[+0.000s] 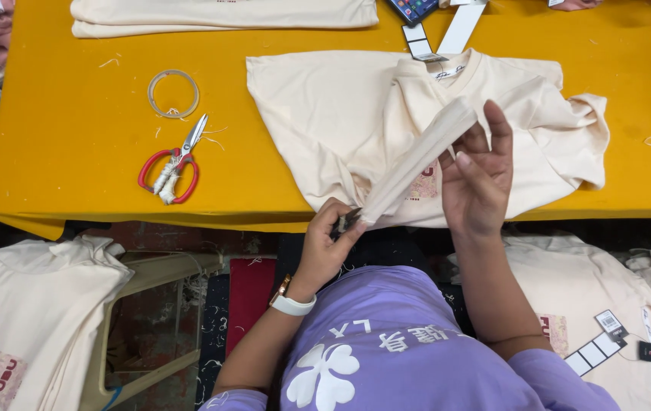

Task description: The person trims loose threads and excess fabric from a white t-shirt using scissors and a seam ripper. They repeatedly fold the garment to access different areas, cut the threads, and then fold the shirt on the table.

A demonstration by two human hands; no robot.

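While a cream shirt [340, 114] lies on the yellow surface [74, 152], left hand [329, 240] pinching small snips [350, 219] at its sleeve [417, 164], right hand [477, 179] gripping the sleeve, red scissors [171, 164] well apart.

My right hand [479, 183] lifts a cream shirt's [340, 114] sleeve [417, 161] off the yellow tabletop [74, 152]; my left hand [327, 242] pinches its lower end with a small dark clipper [348, 221]. Red scissors [171, 166] lie well apart.
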